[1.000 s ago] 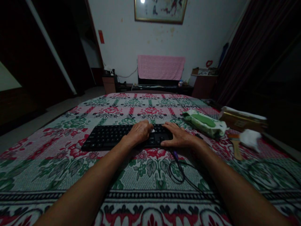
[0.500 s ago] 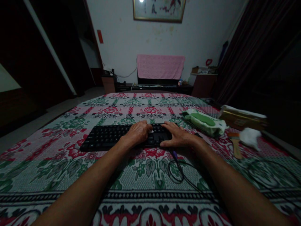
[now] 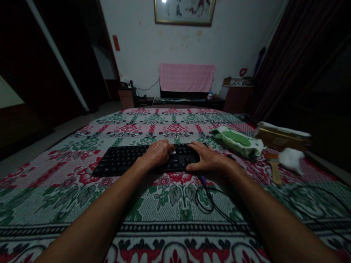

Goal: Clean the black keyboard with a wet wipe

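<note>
A black keyboard point(image 3: 117, 160) lies flat on the patterned cloth point(image 3: 175, 204) in front of me. My left hand point(image 3: 157, 153) is closed over its keys right of the middle, fingers bent down. A bit of white wipe point(image 3: 173, 152) shows at those fingertips; the rest is hidden under the hand. At the keyboard's right end, my right hand point(image 3: 204, 157) grips it, with fingertips near the far edge and thumb near the close edge. A dark cable point(image 3: 205, 193) with a purple plug lies looped on the cloth just below this hand.
Right of the keyboard lies a green and white pack of wipes point(image 3: 238, 141). Behind it stands a gold tissue box point(image 3: 283, 137). A flat brush point(image 3: 274, 170) and a crumpled white wad point(image 3: 292, 160) lie close by. A pink cloth point(image 3: 187, 77) hangs at the far wall.
My left hand has slid a little to the left along the keys with the white wipe. The right hand holds its place on the keyboard.
</note>
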Available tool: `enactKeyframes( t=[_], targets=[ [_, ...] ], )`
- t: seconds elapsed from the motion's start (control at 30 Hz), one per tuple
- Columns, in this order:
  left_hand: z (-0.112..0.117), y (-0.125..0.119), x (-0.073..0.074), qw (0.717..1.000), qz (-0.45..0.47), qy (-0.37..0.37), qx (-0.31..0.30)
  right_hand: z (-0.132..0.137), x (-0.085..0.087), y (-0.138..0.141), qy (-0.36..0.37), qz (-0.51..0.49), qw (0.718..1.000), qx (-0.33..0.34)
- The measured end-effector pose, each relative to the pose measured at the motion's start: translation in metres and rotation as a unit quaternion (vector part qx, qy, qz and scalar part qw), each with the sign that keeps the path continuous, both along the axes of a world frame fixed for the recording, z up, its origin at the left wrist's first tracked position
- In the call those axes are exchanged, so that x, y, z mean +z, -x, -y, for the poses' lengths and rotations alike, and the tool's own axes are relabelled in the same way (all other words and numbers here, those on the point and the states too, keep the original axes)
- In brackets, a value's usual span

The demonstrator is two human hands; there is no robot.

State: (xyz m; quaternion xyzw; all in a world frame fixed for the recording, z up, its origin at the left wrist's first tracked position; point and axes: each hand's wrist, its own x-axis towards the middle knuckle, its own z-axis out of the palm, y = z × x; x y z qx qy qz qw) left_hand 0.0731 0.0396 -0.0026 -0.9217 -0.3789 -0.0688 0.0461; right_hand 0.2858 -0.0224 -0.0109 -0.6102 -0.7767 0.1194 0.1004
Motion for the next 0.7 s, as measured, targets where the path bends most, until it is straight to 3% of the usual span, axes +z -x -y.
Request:
enactKeyframes(
  t=[0.7],
  targets=[
    [0.006, -0.003, 0.002, 1.0, 0.008, 0.001, 0.0, 0.004, 0.007, 0.012, 0.006, 0.005, 1.0, 0.004]
  ],
)
